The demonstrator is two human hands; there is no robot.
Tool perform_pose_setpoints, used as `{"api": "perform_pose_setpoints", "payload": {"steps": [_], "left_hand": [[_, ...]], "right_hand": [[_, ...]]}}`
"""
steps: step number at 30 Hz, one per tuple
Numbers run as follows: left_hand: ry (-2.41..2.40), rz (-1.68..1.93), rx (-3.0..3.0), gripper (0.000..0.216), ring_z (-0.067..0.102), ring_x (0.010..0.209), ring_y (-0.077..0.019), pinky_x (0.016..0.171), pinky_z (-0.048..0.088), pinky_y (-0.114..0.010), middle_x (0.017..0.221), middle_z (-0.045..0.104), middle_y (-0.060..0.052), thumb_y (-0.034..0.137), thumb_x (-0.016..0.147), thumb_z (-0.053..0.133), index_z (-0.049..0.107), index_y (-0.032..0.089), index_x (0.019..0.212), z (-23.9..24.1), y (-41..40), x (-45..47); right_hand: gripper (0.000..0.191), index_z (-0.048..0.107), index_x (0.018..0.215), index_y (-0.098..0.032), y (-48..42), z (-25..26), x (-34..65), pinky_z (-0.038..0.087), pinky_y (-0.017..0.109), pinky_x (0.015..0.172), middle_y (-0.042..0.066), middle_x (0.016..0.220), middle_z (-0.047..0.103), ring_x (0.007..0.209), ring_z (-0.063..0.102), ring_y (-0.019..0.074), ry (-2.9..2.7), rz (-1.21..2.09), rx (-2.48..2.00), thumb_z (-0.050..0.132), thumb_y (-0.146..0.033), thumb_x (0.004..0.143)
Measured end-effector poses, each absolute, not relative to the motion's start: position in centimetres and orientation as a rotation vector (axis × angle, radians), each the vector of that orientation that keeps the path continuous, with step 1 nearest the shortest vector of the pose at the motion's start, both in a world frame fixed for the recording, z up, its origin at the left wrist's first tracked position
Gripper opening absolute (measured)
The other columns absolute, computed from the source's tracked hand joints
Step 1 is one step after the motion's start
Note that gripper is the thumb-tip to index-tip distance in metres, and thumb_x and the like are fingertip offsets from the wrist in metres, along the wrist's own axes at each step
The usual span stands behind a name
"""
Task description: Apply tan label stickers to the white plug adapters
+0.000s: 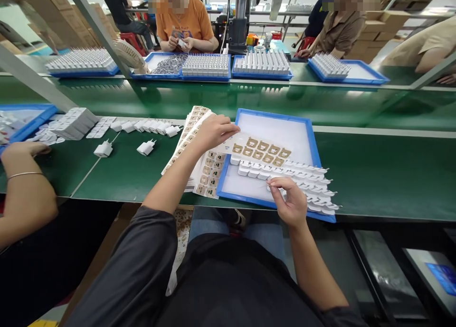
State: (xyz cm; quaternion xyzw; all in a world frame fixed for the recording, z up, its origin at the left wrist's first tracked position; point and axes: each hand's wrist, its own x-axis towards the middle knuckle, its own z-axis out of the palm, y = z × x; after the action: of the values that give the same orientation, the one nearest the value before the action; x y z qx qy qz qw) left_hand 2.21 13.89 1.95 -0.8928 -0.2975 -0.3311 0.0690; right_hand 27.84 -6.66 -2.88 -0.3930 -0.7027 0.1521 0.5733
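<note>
My left hand pinches a white sheet of tan labels and holds it over a blue tray. Rows of white plug adapters lie on their sides in the tray's near half. My right hand rests on those adapters with its fingers curled, thumb and forefinger pressed to one of them. A stack of label sheets fans out on the green bench just left of the tray.
Loose white adapters and a white stack lie to the left, near a neighbour's arm. Across the green conveyor, people sit behind blue trays of upright adapters. A metal brace slants over the left.
</note>
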Motion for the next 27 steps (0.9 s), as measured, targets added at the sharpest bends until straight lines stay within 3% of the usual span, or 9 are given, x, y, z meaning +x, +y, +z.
{"api": "perform_pose_setpoints", "payload": {"steps": [6, 11, 15, 17, 20, 22, 24, 27], "left_hand": [[-0.951, -0.926, -2.749, 0.031, 0.061, 0.082, -0.0209, 0.078, 0.042, -0.035, 0.08, 0.07, -0.005, 0.043, 0.102, 0.052, 0.078, 0.027, 0.104, 0.3, 13.0, 2.1], [-1.131, -1.202, -2.444, 0.029, 0.058, 0.117, -0.0286, 0.103, 0.041, -0.048, 0.12, 0.071, -0.008, 0.037, 0.098, 0.06, 0.071, 0.027, 0.122, 0.1, 9.2, 3.0], [-1.049, -1.273, -2.668, 0.029, 0.06, 0.116, -0.0262, 0.105, 0.046, -0.045, 0.118, 0.071, -0.009, 0.034, 0.097, 0.061, 0.069, 0.024, 0.123, -0.8, 2.9, 7.6], [-0.951, -1.074, -2.851, 0.039, 0.052, 0.13, -0.0321, 0.11, 0.043, -0.05, 0.137, 0.063, -0.013, 0.039, 0.092, 0.068, 0.066, 0.025, 0.129, -1.7, 0.2, 10.4], [-0.908, -0.796, -2.931, 0.056, 0.039, 0.145, -0.0399, 0.114, 0.037, -0.058, 0.162, 0.04, -0.019, 0.034, 0.085, 0.077, 0.059, 0.022, 0.137, -2.9, -1.7, 14.0], [-0.932, -0.735, -2.911, 0.047, 0.036, 0.148, -0.0393, 0.116, 0.035, -0.057, 0.165, 0.034, -0.019, 0.027, 0.085, 0.075, 0.061, 0.02, 0.129, -3.5, -1.9, 15.3], [-0.977, -0.765, -2.895, 0.029, 0.039, 0.147, -0.0369, 0.116, 0.036, -0.055, 0.163, 0.038, -0.017, 0.02, 0.088, 0.069, 0.064, 0.021, 0.117, -3.9, -1.8, 15.5], [-0.995, -0.965, -2.993, 0.014, 0.053, 0.136, -0.0335, 0.108, 0.043, -0.052, 0.145, 0.06, -0.015, 0.016, 0.091, 0.063, 0.065, 0.023, 0.103, -4.4, -1.8, 14.2]], "right_hand": [[0.021, 0.067, 0.105, -0.025, -8.0, -2.8, 29.1, 0.058, 0.042, 0.084, 0.006, 0.095, 0.072, 0.093, 0.07, 0.0228, -1.575, 0.322, -0.963, 0.062, -0.008, 0.092], [0.009, 0.068, 0.1, -0.024, -9.2, -3.0, 31.1, 0.059, 0.036, 0.069, 0.009, 0.107, 0.066, 0.098, 0.067, 0.0234, -1.344, 0.341, -1.073, 0.066, -0.019, 0.092], [0.004, 0.069, 0.095, -0.023, -9.8, -2.9, 32.3, 0.058, 0.03, 0.06, 0.007, 0.098, 0.065, 0.088, 0.065, 0.0194, -1.163, 0.369, -1.067, 0.067, -0.022, 0.092], [0.003, 0.068, 0.095, -0.023, -10.0, -2.9, 32.7, 0.058, 0.029, 0.059, 0.005, 0.095, 0.066, 0.083, 0.065, 0.018, -1.111, 0.365, -1.053, 0.068, -0.023, 0.092], [0.004, 0.068, 0.095, -0.023, -10.4, -3.0, 33.0, 0.058, 0.028, 0.058, 0.005, 0.095, 0.067, 0.08, 0.066, 0.0172, -1.08, 0.358, -1.077, 0.069, -0.025, 0.092], [0.004, 0.068, 0.095, -0.023, -10.7, -3.2, 33.1, 0.058, 0.028, 0.058, 0.005, 0.095, 0.067, 0.083, 0.066, 0.0179, -1.08, 0.356, -1.087, 0.068, -0.025, 0.092], [0.004, 0.068, 0.096, -0.023, -11.1, -3.3, 33.3, 0.059, 0.028, 0.059, 0.006, 0.096, 0.067, 0.086, 0.066, 0.0188, -1.091, 0.366, -1.093, 0.068, -0.024, 0.092], [0.003, 0.067, 0.096, -0.024, -11.7, -3.2, 33.2, 0.059, 0.03, 0.061, 0.006, 0.097, 0.067, 0.087, 0.066, 0.0194, -1.107, 0.405, -1.098, 0.067, -0.024, 0.093]]}}
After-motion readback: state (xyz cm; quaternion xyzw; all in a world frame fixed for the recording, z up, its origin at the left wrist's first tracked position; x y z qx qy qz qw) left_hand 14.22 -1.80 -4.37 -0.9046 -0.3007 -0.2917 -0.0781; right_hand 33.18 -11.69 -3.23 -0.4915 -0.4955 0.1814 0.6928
